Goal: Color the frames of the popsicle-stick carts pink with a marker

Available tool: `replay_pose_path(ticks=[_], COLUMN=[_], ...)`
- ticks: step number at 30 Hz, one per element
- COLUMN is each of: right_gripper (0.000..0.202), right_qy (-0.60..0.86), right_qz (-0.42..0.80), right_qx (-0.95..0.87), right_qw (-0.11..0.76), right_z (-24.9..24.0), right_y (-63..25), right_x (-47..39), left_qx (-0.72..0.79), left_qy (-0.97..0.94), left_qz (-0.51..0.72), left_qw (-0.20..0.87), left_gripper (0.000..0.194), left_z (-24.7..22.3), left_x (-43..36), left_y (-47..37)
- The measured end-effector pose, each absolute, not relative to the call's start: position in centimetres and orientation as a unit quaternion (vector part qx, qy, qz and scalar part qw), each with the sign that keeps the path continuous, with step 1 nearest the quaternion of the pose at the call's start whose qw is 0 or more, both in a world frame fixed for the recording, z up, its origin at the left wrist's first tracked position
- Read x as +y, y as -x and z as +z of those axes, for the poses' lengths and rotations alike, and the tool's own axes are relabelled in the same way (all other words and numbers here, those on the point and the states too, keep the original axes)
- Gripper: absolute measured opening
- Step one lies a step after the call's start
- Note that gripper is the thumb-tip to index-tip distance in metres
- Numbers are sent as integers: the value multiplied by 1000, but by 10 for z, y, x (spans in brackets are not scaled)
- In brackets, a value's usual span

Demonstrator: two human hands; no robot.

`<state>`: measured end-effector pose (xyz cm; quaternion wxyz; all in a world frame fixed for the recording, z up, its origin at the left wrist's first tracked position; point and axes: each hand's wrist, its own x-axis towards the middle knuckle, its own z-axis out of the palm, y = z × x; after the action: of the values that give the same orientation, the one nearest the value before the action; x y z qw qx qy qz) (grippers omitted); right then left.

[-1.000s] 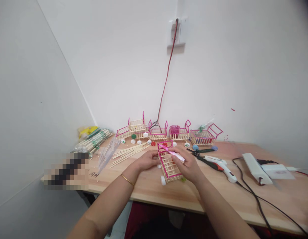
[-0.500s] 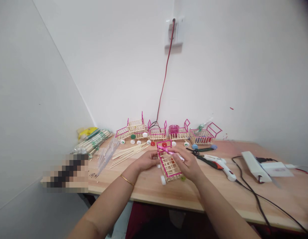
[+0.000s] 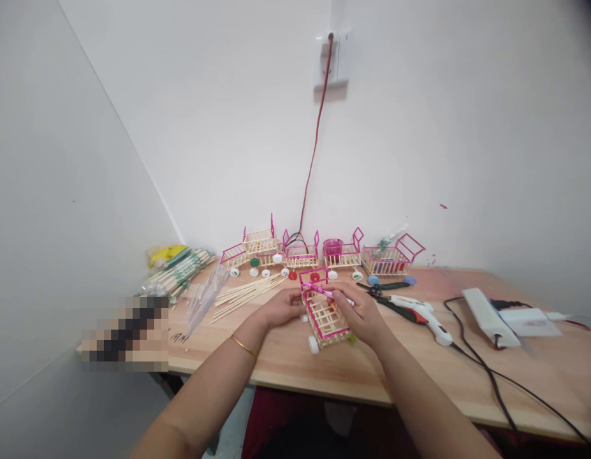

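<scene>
A small cart [image 3: 328, 319] made of pale wooden sticks, with magenta edges and bottle-cap wheels, stands on the table in front of me. My left hand [image 3: 285, 308] grips the cart at its left side near the handle, fingers closed on it. In my right hand [image 3: 356, 311] is a pink marker pen [image 3: 328, 293], pinched between thumb and fingers. Its tip meets the cart's handle end, just below the magenta frame. My fingers hide part of the cart's right side.
Several finished-looking stick carts [image 3: 301, 256] line the wall. Loose sticks [image 3: 247, 298] and bundled skewers [image 3: 183, 274] lie left. To the right are pliers [image 3: 403, 310], a white glue gun [image 3: 431, 319], a white power strip [image 3: 490, 317] and black cables [image 3: 486, 370] across the wooden table [image 3: 285, 370].
The view has shifted very slightly. The pen tip has moved a little along the cart's handle end; both hands keep nearly the same place.
</scene>
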<state>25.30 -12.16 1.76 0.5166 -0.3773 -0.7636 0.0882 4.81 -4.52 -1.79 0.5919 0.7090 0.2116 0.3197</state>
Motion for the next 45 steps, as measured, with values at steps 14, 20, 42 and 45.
replay_pose_path(ticks=[14,20,42,45], right_gripper=[32,32,26,25], right_qy=[393,391,353,357], right_qz=[88,65,-31,-29], right_qx=[-768,-788,-832,-837], right_qw=[498,471,427,413], right_z=[24,25,32,33], right_y=[-254,-254,-249,-248], right_x=[-126,-124,-125,-126], left_qx=[209,199,206,201], left_qy=[-707,-712,-700,-701], left_qz=[327,321,328,329], left_qw=[591,592,600,600], left_gripper=[56,57,54,54], left_z=[-17,-17,-19,-21], left_x=[-47,-45,-44,-43], left_y=[-48,-48,-48,-48])
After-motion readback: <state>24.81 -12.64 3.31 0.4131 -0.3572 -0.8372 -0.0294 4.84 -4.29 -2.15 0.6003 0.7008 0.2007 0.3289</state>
